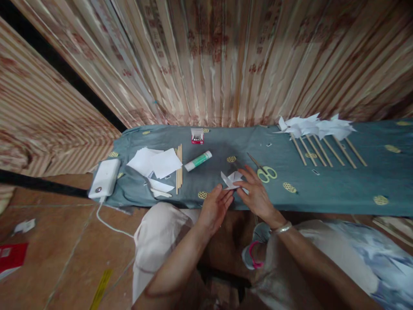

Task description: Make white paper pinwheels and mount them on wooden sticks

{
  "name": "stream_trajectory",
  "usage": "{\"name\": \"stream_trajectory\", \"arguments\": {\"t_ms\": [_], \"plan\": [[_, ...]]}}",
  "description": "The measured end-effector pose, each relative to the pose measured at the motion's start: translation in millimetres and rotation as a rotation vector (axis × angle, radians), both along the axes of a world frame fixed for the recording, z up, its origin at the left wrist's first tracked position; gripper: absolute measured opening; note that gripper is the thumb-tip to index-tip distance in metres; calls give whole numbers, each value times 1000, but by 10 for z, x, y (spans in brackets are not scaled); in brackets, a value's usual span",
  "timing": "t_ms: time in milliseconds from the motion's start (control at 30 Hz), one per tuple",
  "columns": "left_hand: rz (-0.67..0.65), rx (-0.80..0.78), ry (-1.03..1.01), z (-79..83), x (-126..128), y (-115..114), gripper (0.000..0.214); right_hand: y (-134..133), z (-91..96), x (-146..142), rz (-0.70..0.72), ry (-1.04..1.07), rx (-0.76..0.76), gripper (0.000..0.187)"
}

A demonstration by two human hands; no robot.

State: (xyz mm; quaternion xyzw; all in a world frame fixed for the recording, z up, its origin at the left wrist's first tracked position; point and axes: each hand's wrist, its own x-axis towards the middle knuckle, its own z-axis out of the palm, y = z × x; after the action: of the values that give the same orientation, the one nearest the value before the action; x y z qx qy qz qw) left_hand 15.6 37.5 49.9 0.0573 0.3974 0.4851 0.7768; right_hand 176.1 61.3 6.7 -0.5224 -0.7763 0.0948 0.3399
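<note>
Between my two hands, over the front edge of the table, is a white paper pinwheel with folded, pointed blades. My left hand pinches its lower left edge between thumb and fingers. On the other side my right hand grips the paper with thumb and fingers, partly covering it. Scissors with yellow-green handles lie just beyond my right hand. A green and white glue stick rests to the left of the pinwheel. Further back stands a small open red box with shiny metal bits inside.
White paper sheets and several wooden sticks lie on the left. Finished-looking pinwheels on sticks are lined up at the back right. A white power bank with a cable sits at the left end of the cloth-covered table.
</note>
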Motion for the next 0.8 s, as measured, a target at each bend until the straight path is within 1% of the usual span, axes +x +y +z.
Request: {"name": "stream_trajectory", "arguments": {"t_ms": [133,267,367,467,533,633,800], "plan": [[-24,-26,2,14,61,181,16,33,23,-30,-22,26,-11,25],[-42,3,19,29,72,306,13,31,104,-94,-52,17,46,25],[-65,92,52,102,57,413,14,17,210,-149,-59,2,102,27],[-89,235,86,193,47,542,30,11,326,-181,-49,4,119,39],[-88,288,113,225,50,622,35,16,383,-179,-36,16,114,44],[-69,326,156,207,65,709,36,28,424,-163,-22,31,96,45],[-36,364,200,108,73,766,33,19,449,-182,-32,59,67,42]]}}
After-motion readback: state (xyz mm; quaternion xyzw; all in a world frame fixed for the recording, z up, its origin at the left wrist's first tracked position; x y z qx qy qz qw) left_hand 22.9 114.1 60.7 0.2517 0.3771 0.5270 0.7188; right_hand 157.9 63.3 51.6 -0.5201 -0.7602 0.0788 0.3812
